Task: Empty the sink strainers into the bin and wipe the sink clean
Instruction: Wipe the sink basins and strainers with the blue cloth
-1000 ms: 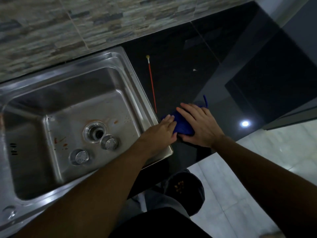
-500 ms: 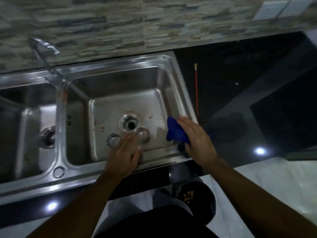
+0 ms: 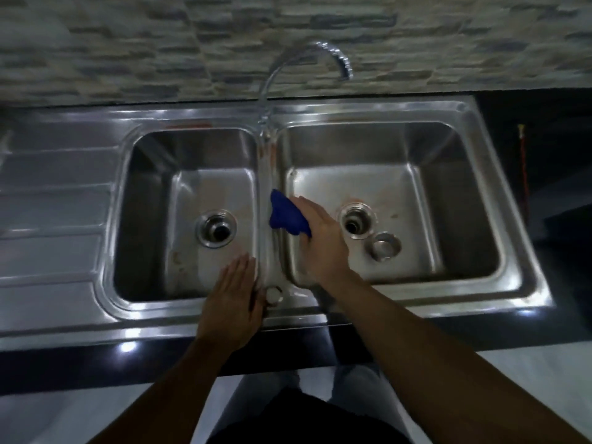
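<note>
Two sink basins: left basin (image 3: 150, 219), right basin (image 3: 455, 200). Two drain openings (one per basin) (image 3: 217, 229) (image 3: 356, 220). One loose strainer (image 3: 385, 247). One tap (image 3: 301, 68). One blue cloth (image 3: 286, 216). Two hands: left hand (image 3: 232, 304), right hand (image 3: 323, 243).

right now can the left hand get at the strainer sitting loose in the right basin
Probably not easily: the right hand with the cloth lies between the left hand and the strainer.

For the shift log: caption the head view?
Right hand presses blue cloth against double sink divider; left hand open.
</note>
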Demonstrator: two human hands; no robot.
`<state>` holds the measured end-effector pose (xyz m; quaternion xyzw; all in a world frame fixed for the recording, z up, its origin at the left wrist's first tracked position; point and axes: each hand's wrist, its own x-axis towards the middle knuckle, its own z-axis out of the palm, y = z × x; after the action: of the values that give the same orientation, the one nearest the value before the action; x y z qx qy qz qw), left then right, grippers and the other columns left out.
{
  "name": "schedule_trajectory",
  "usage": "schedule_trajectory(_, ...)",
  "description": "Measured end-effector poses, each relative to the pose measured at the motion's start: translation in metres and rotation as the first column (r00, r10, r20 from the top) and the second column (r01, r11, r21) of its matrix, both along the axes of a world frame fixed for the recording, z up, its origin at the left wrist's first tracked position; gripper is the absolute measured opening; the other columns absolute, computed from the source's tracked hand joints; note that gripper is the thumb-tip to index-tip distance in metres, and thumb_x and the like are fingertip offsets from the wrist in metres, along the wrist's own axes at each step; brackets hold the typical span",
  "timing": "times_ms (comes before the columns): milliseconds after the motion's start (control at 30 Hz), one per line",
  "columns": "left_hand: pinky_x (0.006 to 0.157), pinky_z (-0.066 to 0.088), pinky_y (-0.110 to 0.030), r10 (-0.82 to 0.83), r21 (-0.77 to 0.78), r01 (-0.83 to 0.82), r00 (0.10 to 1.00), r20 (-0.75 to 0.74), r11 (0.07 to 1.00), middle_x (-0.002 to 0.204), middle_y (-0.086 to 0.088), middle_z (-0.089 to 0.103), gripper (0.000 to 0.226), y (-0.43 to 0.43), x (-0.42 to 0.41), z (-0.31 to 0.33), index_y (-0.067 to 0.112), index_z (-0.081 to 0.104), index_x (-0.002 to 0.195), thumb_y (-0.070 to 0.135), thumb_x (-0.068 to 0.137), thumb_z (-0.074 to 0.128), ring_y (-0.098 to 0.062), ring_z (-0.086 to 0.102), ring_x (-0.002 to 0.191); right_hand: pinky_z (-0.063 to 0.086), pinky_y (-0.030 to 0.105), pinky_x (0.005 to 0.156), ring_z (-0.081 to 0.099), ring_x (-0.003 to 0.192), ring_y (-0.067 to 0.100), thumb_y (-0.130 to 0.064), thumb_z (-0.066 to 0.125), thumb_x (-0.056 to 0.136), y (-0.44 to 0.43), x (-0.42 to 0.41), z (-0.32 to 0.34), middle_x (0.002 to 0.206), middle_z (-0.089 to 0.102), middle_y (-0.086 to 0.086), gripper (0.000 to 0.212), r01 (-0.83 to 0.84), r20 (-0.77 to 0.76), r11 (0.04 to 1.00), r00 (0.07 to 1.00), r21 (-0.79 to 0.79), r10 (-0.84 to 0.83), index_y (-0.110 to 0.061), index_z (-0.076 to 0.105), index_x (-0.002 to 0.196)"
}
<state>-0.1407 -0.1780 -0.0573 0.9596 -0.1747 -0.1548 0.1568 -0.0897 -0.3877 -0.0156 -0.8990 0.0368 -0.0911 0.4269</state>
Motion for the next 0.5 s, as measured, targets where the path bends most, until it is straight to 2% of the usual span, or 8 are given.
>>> schedule_trajectory(67,0.125,0.023,-0.047,-0.030,0.013,0.031,0.999,-0.019,0.999,0.162,-0.014,0.031,0.067,0.005,0.002,-0.007,0.009,0.032,0.155,0.046,0.100,0.022,-0.027,0.027,0.151,0.034,0.030,0.117,0.045,0.138,0.026,0.010,0.059,0.085,0.033,0.004,-0.013,0.148,0.048,0.014,0.059,-0.043,-0.077,0.999,0.996,0.017,0.044,-0.008,0.053,0.141)
schedule_trajectory(133,0.125,0.018,-0.042,-0.022,0.021,0.022,1.000,-0.015,1.000,0.161,-0.014,0.032,0.064,0.007,0.003,-0.010,0.009,0.031,0.155,0.043,0.101,0.022,-0.027,0.028,0.151,0.028,0.044,0.120,0.023,0.150,0.029,0.003,0.063,0.088,0.059,-0.005,-0.029,0.158,0.032,0.011,0.060,-0.141,-0.149,0.990,0.979,-0.020,0.136,-0.010,0.048,0.145)
schedule_trajectory(200,0.125,0.011,-0.037,-0.009,0.013,0.009,0.998,-0.057,1.000,0.163,-0.013,0.027,0.064,0.007,0.004,-0.013,0.011,0.025,0.157,0.044,0.103,0.016,-0.025,0.022,0.153,0.027,0.049,0.121,0.000,0.154,0.023,-0.008,0.062,0.093,0.069,-0.015,-0.045,0.165,0.014,0.004,0.063,-0.173,-0.168,0.983,0.972,-0.060,0.161,-0.014,0.038,0.151)
schedule_trajectory(267,0.128,0.011,-0.039,-0.040,-0.002,0.040,0.995,-0.091,0.999,0.166,-0.011,0.020,0.067,0.006,0.006,-0.016,0.014,0.018,0.159,0.047,0.103,0.005,-0.022,0.014,0.155,0.030,0.048,0.120,-0.012,0.153,0.015,-0.013,0.056,0.097,0.067,-0.014,-0.055,0.166,0.001,-0.005,0.066,-0.180,-0.173,0.978,0.972,-0.103,0.160,-0.019,0.027,0.156)
schedule_trajectory(333,0.128,0.015,-0.040,-0.070,-0.001,0.070,0.993,-0.091,0.998,0.165,-0.011,0.021,0.068,0.004,0.008,-0.017,0.013,0.022,0.158,0.047,0.103,0.001,-0.022,0.014,0.155,0.030,0.045,0.120,-0.013,0.153,0.014,-0.014,0.051,0.099,0.062,0.002,-0.059,0.166,-0.004,-0.007,0.065,-0.191,-0.184,0.969,0.970,-0.159,0.161,-0.021,0.022,0.157)
schedule_trajectory(400,0.126,0.022,-0.042,-0.068,-0.009,0.067,0.994,-0.080,0.998,0.162,-0.013,0.030,0.063,0.003,0.008,-0.016,0.010,0.030,0.154,0.044,0.105,0.009,-0.024,0.022,0.153,0.030,0.047,0.120,-0.009,0.153,0.021,-0.013,0.050,0.099,0.059,0.035,-0.058,0.167,-0.002,-0.003,0.065,-0.192,-0.194,0.961,0.969,-0.201,0.153,-0.019,0.020,0.157)
schedule_trajectory(500,0.125,0.026,-0.042,-0.054,-0.013,0.053,0.993,-0.105,0.998,0.163,-0.012,0.027,0.063,0.003,0.008,-0.020,0.011,0.029,0.154,0.045,0.106,0.009,-0.023,0.020,0.154,0.026,0.051,0.121,-0.008,0.153,0.029,-0.010,0.050,0.100,0.046,0.103,-0.058,0.167,-0.001,0.004,0.066,-0.196,-0.203,0.953,0.968,-0.233,0.150,-0.014,0.018,0.158)
